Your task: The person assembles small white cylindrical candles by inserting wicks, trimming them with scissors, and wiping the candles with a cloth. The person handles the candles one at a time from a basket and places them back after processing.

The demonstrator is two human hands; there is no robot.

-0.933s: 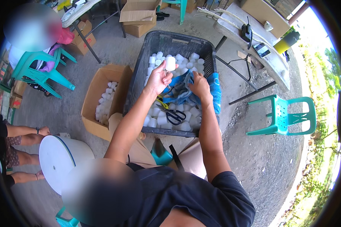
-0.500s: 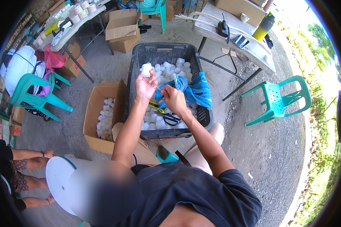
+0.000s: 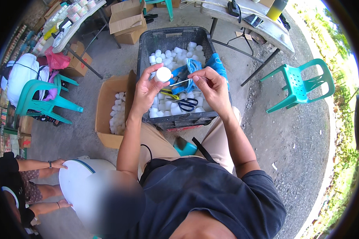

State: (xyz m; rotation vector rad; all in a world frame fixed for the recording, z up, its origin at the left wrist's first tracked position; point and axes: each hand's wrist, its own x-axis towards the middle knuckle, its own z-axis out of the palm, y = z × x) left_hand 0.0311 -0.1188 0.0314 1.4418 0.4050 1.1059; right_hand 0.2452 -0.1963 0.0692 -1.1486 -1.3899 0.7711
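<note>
A small white bottle (image 3: pixel 162 74) sits gripped in the left hand (image 3: pixel 147 89), fingers curled round it, above a dark crate (image 3: pixel 147 47) of similar bottles. The right hand (image 3: pixel 211 85) pinches a thin white strip (image 3: pixel 179 83). Concrete floor (image 3: pixel 267 131), green chair (image 3: pixel 299 85) nearby.

I'm looking steeply down from my one head-worn fisheye, close above a dark slatted plastic crate (image 3: pixel 169 42) lying toward twelve o'clock, edges bending at the rim.

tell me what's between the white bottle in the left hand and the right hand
In the head view, a thin white strip spans from the white bottle to the right hand.
</note>
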